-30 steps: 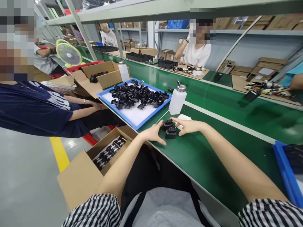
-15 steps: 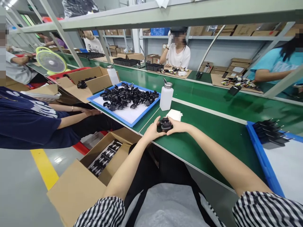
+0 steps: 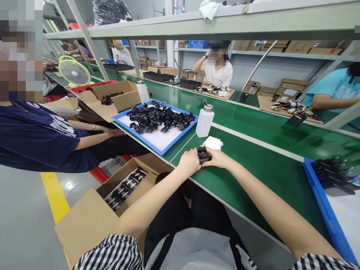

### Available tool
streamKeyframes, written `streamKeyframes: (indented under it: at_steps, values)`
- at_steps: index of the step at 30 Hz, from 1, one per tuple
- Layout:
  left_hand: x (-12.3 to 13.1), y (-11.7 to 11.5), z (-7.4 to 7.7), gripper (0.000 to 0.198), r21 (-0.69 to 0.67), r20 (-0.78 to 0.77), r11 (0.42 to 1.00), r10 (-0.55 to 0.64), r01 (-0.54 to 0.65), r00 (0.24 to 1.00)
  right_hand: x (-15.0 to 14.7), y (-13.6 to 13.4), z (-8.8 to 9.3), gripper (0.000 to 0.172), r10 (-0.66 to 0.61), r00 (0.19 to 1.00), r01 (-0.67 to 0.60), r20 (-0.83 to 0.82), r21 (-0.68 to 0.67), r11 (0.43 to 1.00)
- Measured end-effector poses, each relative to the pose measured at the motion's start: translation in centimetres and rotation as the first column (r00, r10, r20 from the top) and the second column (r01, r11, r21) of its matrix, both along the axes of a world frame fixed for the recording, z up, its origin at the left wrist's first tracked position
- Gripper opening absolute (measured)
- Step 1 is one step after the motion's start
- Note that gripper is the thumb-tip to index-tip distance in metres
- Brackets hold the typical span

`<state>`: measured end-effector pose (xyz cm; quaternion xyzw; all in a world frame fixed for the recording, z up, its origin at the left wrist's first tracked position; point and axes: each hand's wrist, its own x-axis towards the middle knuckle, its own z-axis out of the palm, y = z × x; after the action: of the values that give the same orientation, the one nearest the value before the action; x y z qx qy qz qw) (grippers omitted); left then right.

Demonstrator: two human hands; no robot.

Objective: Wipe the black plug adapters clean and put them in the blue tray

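Note:
Between my two hands, just above the near edge of the green bench, is a black plug adapter (image 3: pixel 203 154). My left hand (image 3: pixel 190 162) grips its left side with the fingers curled. On the other side my right hand (image 3: pixel 218 158) holds it between thumb and fingers. Right behind the hands lies a folded white cloth (image 3: pixel 213 143), and a white dispenser bottle (image 3: pixel 205 122) stands beyond that. To the left, a blue-rimmed tray (image 3: pixel 161 150) carries a heap of black plug pieces (image 3: pixel 157 117).
Black plugs (image 3: pixel 333 170) stand in rows in a blue-edged tray (image 3: pixel 323 210) at right. An open carton (image 3: pixel 87 225) of packed parts sits below the bench at left. A co-worker in navy (image 3: pixel 42 138) sits beside it. A shelf beam (image 3: pixel 225 24) crosses overhead.
My left hand has shifted its grip, its fingers now curled over the plug adapter's side. The adapter looks turned and tilted. The whole view has shifted slightly.

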<state>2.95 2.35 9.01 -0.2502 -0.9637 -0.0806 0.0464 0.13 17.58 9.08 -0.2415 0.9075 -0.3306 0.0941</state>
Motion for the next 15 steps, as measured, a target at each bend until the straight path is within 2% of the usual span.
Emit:
streamKeyframes:
  at_steps: [4,7,11,13,15]
  values:
    - [-0.2,0.0,0.0,0.064,0.065,0.027,0.998,-0.007,0.005,1.000,-0.1,0.0,0.3,0.074,0.016,1.000,-0.017,-0.017,-0.036,0.999]
    - [-0.5,-0.6,-0.4,0.063,0.223,0.095,0.973,0.041,-0.061,0.995,-0.3,-0.2,0.3,0.066,0.056,0.998,-0.057,-0.008,-0.073,0.996]
    - [-0.5,-1.2,-1.2,0.061,0.500,0.215,0.861,-0.016,-0.096,0.977,0.4,-0.3,-0.1,0.059,0.049,0.999,-0.050,-0.014,-0.119,0.992]
    - [-0.1,-0.8,-1.6,0.060,0.582,0.254,0.808,-0.072,-0.093,0.964,1.3,0.0,-0.2,0.057,0.017,1.000,-0.019,-0.017,-0.137,0.990]
    - [0.6,0.4,-1.7,0.061,0.621,0.265,0.780,-0.120,-0.074,0.957,2.7,0.7,0.2,0.057,-0.049,0.999,0.045,-0.023,-0.131,0.990]
